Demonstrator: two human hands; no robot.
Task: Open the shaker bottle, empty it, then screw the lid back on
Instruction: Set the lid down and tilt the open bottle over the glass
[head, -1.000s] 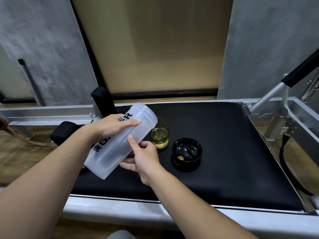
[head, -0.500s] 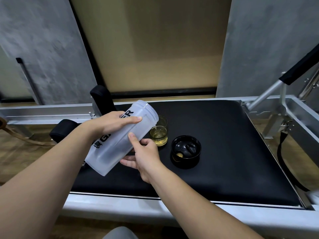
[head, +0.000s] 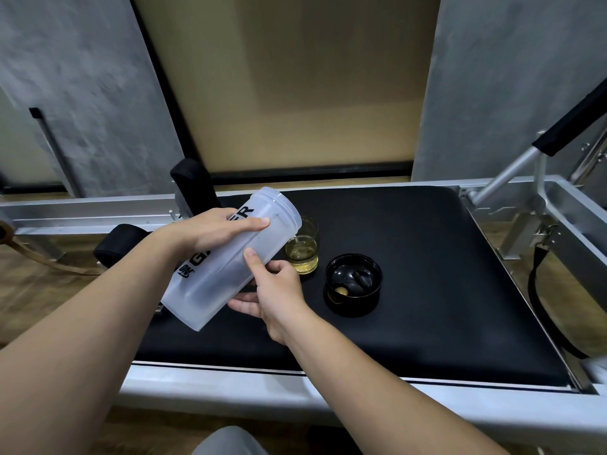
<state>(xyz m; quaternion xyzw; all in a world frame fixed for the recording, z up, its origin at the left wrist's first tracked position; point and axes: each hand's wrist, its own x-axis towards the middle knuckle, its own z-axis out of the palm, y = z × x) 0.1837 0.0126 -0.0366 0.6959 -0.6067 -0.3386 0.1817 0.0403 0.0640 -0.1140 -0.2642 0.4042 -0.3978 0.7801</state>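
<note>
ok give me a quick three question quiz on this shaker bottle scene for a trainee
1. True or false: the lid is screwed onto the shaker bottle.
2. The bottle's mouth is tipped over what? A) glass B) lid C) bare pad
3. Which hand grips the bottle from above, near the lettering?

Key:
1. False; it lies on the black pad, right of the glass.
2. A
3. The left hand; the right hand supports it lower down.

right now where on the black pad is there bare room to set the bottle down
Free: the wide stretch of black padded platform right of the upturned black lid, and the front strip toward the metal rail. Crowded: the left part, where both hands hold the tilted frosted plastic shaker bottle over the small glass of yellow liquid.
</note>
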